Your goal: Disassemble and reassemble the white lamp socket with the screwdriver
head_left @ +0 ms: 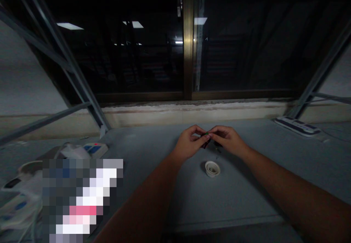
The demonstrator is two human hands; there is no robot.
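The left hand [190, 143] and right hand [226, 140] grip shut on a small dark object [205, 141] above the bench [236, 199], near a white ring [212, 169].

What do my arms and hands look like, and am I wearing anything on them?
Your left forearm and right forearm are bare, with no sleeves in view. Your left hand and right hand have no gloves, and neither wrist shows a watch or bracelet. No markings or cables show. The fingers are partly hidden, so rings can't be ruled out.
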